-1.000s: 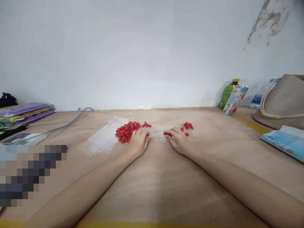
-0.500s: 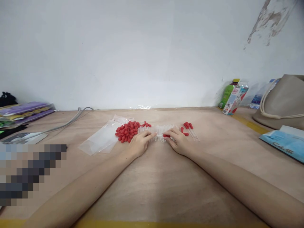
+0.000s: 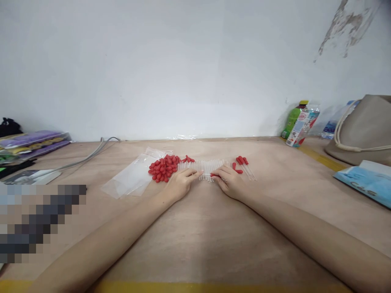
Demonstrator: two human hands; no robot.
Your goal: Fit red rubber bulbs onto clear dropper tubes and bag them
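A pile of small red rubber bulbs (image 3: 163, 167) lies on the wooden table (image 3: 201, 236), left of a row of clear glass dropper tubes (image 3: 205, 166). My left hand (image 3: 180, 184) pinches one clear tube at its left end. My right hand (image 3: 229, 182) pinches a red bulb (image 3: 213, 175) at the tube's right end, fingers closed. The two hands almost meet over the front of the tube row. A few droppers with red bulbs fitted (image 3: 244, 166) lie just right of my right hand.
Clear plastic bags (image 3: 132, 178) lie left of the bulbs. A grey cable (image 3: 85, 158) runs to the wall. Bottles (image 3: 297, 124), a beige bag (image 3: 365, 130) and a blue packet (image 3: 365, 181) stand at the right. Purple packets (image 3: 30, 144) lie far left.
My left hand has slid right along the tube towards my right hand, closing the gap between them. The piles have not moved.
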